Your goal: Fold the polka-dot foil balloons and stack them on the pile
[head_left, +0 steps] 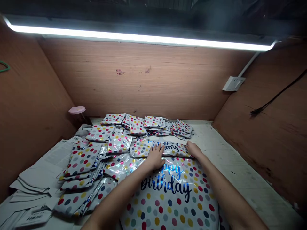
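A glossy white polka-dot plastic sheet [172, 204] printed "happy birthday" in blue lies on the table in front of me, its far end folded over into a strip. My left hand [156, 157] rests flat on that folded strip, fingers spread. At the strip's right end, my right hand [193, 149] has its fingers closed on the edge of the sheet. Whether the sheet is a bag or a single layer I cannot tell. Left of it is a stack of folded polka-dot packets [82, 159], partly behind my left forearm.
More folded packets [153, 122] line the back of the table. White papers [35, 179], some with barcodes, spread at the left, near a pink-lidded container [77, 110]. Wooden panels enclose three sides. A lamp tube [144, 37] hangs above; a black cable [275, 95] dangles at right.
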Tool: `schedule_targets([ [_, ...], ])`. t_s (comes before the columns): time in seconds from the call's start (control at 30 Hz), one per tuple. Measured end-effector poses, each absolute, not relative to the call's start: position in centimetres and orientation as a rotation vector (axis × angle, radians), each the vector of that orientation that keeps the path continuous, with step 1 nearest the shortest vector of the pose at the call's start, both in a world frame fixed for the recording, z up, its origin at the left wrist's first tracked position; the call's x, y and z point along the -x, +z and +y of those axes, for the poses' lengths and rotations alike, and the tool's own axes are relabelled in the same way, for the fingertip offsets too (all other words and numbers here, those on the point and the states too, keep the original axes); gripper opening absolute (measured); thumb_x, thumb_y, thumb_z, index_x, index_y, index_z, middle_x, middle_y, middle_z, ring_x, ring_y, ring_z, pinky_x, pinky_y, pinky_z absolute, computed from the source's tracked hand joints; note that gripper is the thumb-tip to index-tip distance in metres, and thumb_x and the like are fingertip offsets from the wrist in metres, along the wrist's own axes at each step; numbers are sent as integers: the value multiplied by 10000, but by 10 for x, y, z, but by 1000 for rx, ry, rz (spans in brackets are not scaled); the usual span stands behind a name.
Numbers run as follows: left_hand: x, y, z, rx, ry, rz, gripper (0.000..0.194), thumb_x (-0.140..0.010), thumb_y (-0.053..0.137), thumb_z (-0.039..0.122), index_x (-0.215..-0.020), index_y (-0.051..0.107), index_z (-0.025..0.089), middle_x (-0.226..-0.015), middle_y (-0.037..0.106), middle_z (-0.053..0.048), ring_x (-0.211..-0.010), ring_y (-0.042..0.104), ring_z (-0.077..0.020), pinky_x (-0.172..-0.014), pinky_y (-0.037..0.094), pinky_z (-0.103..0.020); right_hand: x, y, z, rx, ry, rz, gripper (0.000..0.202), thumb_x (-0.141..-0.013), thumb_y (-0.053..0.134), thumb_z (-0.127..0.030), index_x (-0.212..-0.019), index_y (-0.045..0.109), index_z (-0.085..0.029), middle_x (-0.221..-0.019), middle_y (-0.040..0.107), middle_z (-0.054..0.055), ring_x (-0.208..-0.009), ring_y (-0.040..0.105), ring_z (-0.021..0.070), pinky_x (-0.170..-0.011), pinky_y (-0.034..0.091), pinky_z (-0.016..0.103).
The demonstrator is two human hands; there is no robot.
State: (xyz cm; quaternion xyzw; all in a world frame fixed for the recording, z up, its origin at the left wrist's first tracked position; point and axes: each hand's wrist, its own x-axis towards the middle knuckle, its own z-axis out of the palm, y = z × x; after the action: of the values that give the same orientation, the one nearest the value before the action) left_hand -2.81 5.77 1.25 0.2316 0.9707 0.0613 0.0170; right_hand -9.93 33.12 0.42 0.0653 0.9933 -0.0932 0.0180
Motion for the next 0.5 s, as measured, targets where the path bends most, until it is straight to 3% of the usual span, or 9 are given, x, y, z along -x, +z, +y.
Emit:
schedule_targets([
  [0.1,38,8,71,-641,162,2955,749,-812,536,360,-1480,275,144,-1545,221,-170,-1400,191,-407,-1094,198,-616,91,19,333,-174,-177,3169,321,-953,468,-354,-1160,558,-126,-1057,635,146,-966,621,257,-808,501,424],
  [0.17,43,9,72,-608,139,2943,765,-769,579,268,-1471,296,157,-1534,235,-190,-1384,206,-436,-1055,226,-654,78,29,329,-40,-112,3262,390,-946,430,-343,-1259,500,-121,-1190,582,220,-1114,556,330,-897,442,488],
  [0.23,44,12,74,-583,127,2960,780,-754,588,226,-1473,291,162,-1511,267,-214,-1361,234,-459,-1020,250,-675,61,33,317,262,-67,3307,470,-906,474,-331,-1346,444,-170,-1367,481,185,-1271,432,327,-1026,346,485],
  [0.3,42,15,79,-558,128,3001,738,-787,555,248,-1472,295,160,-1479,314,-231,-1337,266,-472,-994,261,-691,47,28,299,606,-36,3262,569,-824,563,-285,-1378,436,-244,-1460,418,76,-1351,344,269,-1105,277,406],
  [0.37,38,15,86,-518,135,3050,691,-821,522,296,-1464,314,154,-1442,364,-243,-1311,295,-483,-970,268,-703,39,18,278,806,-10,3209,611,-775,567,-195,-1374,461,-248,-1452,443,38,-1347,364,234,-1115,277,363],
  [0.5,36,13,90,-435,132,3119,562,-879,439,213,-1434,372,152,-1381,448,-240,-1278,375,-445,-960,314,-665,41,10,263,797,14,3272,525,-828,401,-56,-1339,509,-107,-1319,564,160,-1230,506,275,-1063,353,438],
])
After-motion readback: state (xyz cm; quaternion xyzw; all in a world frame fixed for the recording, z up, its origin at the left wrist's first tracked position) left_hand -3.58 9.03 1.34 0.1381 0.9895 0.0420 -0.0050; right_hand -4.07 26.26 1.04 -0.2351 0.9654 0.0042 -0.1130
